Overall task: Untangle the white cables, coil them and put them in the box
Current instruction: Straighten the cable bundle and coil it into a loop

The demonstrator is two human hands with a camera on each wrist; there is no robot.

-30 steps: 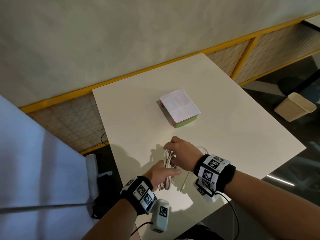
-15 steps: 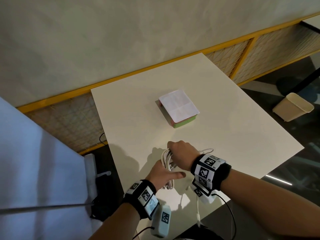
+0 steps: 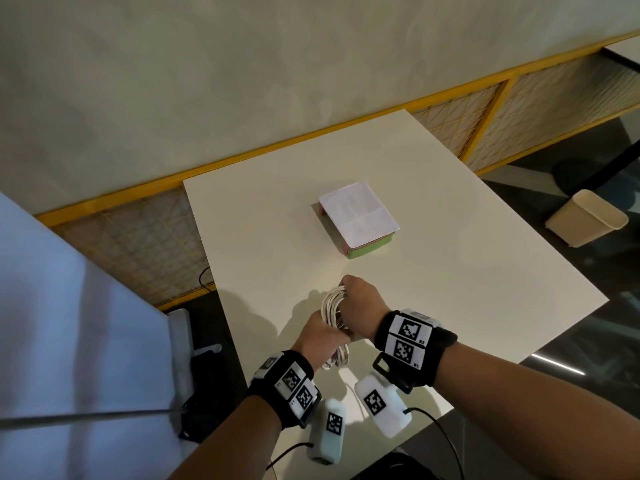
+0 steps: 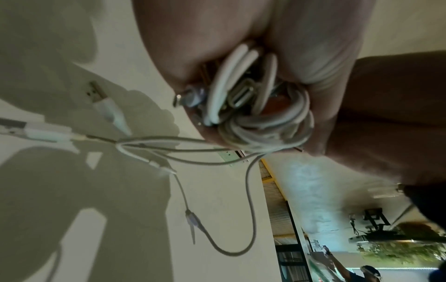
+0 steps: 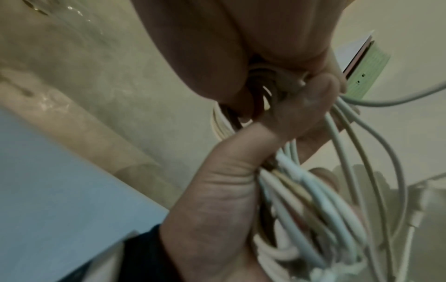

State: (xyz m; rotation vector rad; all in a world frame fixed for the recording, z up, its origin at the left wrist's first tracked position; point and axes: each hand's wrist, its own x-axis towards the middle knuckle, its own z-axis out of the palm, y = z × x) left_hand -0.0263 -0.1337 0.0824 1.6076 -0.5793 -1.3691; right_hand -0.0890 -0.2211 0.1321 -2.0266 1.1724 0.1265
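A bundle of coiled white cables (image 3: 331, 308) hangs just above the near part of the white table (image 3: 450, 271). My left hand (image 3: 320, 336) grips its lower end and my right hand (image 3: 358, 299) grips its upper end. In the left wrist view the coil (image 4: 255, 114) sits in my curled fingers, and loose ends with a USB plug (image 4: 96, 94) trail to the table. The right wrist view shows several strands (image 5: 306, 200) running between both hands. The box (image 3: 358, 220), with a white top and green and pink sides, stands shut at mid-table, beyond the hands.
The table's near edge lies just under my wrists, its right edge further off. A beige bin (image 3: 585, 216) stands on the dark floor at right. A yellow-framed mesh panel (image 3: 554, 112) runs behind the table. A white sheet (image 3: 69, 323) fills the left.
The loose loop that lay on the table right of my right hand has been drawn in. Both hands have shifted slightly while still holding the bundle.
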